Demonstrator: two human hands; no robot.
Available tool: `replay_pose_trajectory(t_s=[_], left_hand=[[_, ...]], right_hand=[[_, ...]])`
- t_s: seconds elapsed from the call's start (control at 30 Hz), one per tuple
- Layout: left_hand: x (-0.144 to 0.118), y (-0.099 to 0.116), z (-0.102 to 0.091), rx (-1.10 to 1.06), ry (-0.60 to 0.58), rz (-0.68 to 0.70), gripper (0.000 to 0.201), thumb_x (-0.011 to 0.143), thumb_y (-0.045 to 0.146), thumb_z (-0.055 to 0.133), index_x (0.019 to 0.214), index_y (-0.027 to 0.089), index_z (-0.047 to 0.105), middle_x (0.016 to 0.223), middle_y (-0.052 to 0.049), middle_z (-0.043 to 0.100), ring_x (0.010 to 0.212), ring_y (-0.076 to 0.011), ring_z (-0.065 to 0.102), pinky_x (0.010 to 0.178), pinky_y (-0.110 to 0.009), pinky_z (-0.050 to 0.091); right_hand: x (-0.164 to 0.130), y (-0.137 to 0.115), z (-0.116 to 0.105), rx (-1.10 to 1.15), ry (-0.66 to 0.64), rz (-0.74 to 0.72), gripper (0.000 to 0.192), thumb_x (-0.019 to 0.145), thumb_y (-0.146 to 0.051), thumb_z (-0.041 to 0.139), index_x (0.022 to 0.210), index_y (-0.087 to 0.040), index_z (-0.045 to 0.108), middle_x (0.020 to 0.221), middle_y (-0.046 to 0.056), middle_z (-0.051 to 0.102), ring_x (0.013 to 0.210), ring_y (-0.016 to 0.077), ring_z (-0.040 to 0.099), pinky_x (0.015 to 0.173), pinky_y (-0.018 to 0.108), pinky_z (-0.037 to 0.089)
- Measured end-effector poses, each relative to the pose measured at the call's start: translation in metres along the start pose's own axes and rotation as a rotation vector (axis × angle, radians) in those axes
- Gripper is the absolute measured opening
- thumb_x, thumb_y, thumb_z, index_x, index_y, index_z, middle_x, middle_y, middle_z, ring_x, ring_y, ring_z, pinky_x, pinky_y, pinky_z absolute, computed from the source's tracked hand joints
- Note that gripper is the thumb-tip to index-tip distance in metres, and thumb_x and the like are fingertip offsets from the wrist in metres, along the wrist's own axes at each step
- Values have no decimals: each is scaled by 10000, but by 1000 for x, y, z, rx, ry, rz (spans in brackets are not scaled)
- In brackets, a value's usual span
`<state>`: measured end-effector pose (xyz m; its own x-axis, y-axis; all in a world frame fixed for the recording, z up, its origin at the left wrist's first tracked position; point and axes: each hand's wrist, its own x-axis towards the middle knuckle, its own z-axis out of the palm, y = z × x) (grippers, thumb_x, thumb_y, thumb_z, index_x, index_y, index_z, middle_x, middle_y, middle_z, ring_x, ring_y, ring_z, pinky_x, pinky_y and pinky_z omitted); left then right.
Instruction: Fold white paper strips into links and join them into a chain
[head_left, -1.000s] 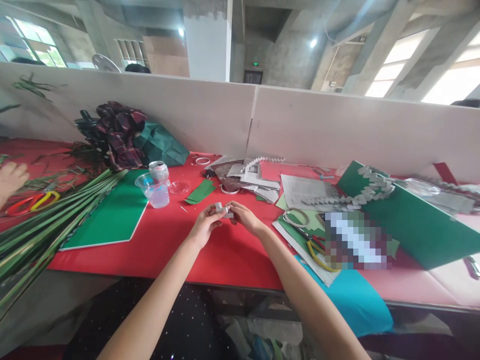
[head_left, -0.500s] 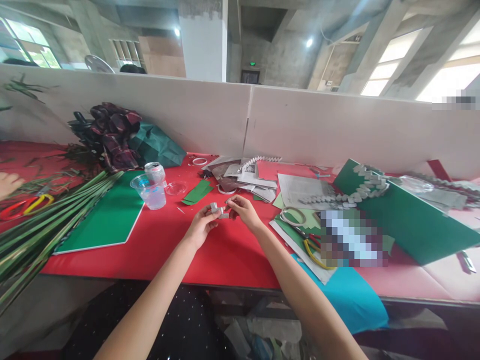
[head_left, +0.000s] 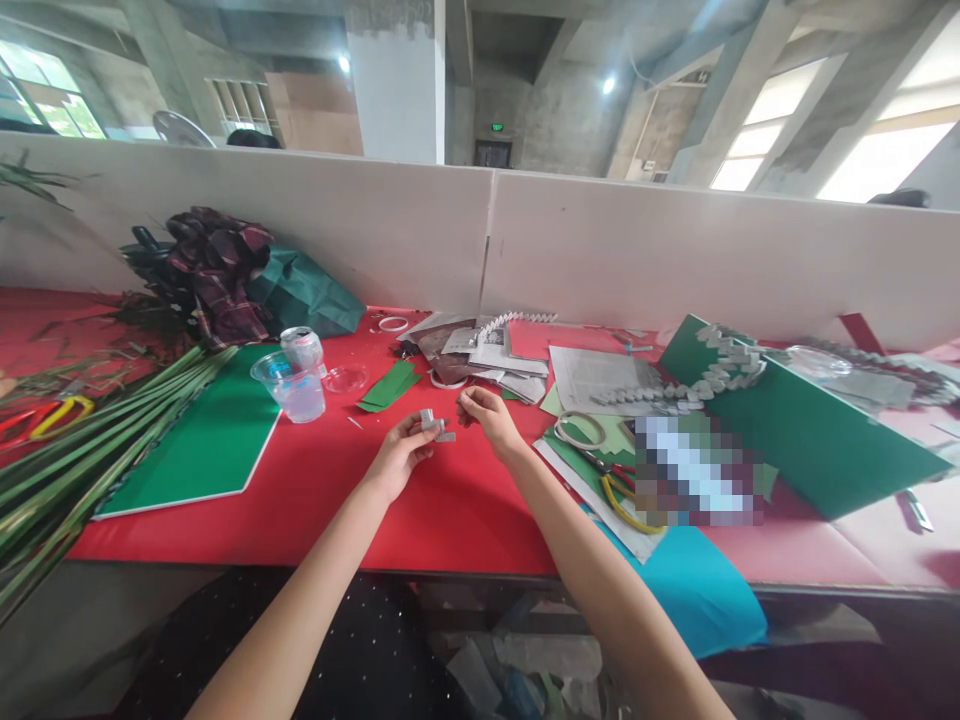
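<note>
My left hand pinches a small folded paper strip, grey-white like newsprint, over the red tabletop. Just to its right, my right hand is closed, thumb against fingertips, a short gap away from the strip. Whatever might be between those fingertips is too small to make out. Beyond my hands lie green paper pieces and a pile of newspaper sheets.
A plastic cup and a can stand to the left, by a green board and long leaves. Yellow-handled pliers, a tape roll, an upright green board and a zigzag paper chain are right.
My right hand has drawn slightly away from the folded paper strip, opening a gap between the two hands. My left hand keeps its hold. The view has shifted slightly.
</note>
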<state>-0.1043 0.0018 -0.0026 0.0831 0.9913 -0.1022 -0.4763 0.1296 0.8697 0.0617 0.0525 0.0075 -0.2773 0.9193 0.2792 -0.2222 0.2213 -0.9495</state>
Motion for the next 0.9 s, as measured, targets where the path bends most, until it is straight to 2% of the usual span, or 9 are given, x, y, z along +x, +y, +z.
replay_pose_trajectory(t_s=[0.23,0.33,0.47,0.6,0.73,0.9], left_hand=[[0,0,1,4,10,-12,379,552,197,827,860,181,607,862,-15,711,762,-155,680,539,-177,399],[0,1,1,10,0,-15,372,557,204,827,853,178,602,862,-12,707,760,-158,684,531,-176,387],[0,1,0,20,-24,-12,353,586,210,816,866,183,603,876,-5,699,769,-161,687,527,-176,378],[0,0,-1,18,-30,-8,357,591,213,815,886,185,615,873,-2,690,757,-151,681,538,-180,384],[1,-1,-1,14,-1,2,363,583,222,820,887,184,626,860,-2,683,765,-144,671,547,-182,390],[0,0,1,-7,0,4,405,562,227,829,917,181,640,855,-12,682,736,-140,659,555,-194,390]], right_hand=[[-1,-3,3,-1,-41,-50,298,771,-470,635,749,-186,549,633,-19,556,571,107,519,588,251,413],[-2,-6,3,-11,-18,-51,288,776,-468,629,775,-188,561,656,-14,574,606,114,543,601,247,422],[-3,-7,3,-109,-15,-29,287,796,-474,600,778,-187,581,715,4,614,676,122,574,604,231,422],[-4,-4,3,-164,-44,-28,276,775,-460,630,778,-185,611,695,-11,607,599,97,530,548,214,397],[-3,-2,4,-63,-74,35,303,719,-447,694,829,-169,646,699,1,626,562,99,542,559,234,445],[-3,-3,4,223,-144,104,289,723,-374,716,919,-189,613,840,22,672,718,128,636,761,285,514]])
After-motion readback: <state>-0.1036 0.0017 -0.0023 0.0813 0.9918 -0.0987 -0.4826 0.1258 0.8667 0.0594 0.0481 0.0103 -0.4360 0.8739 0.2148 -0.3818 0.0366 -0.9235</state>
